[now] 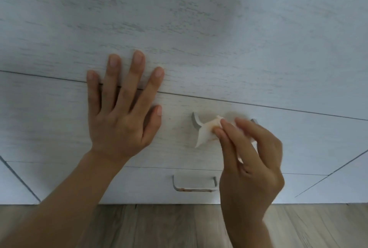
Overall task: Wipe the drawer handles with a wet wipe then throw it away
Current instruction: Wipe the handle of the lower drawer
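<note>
While the left hand (119, 120) presses flat and spread, likely to steady the drawer (59, 128), the right hand (253, 164) pinches the wipe (205, 134) on the handle (195, 122).

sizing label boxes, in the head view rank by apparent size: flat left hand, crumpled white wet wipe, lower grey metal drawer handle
1. flat left hand: clearly largest.
2 and 3 unsure: lower grey metal drawer handle looks wider than the crumpled white wet wipe, but the right hand hides part of the wipe.
</note>
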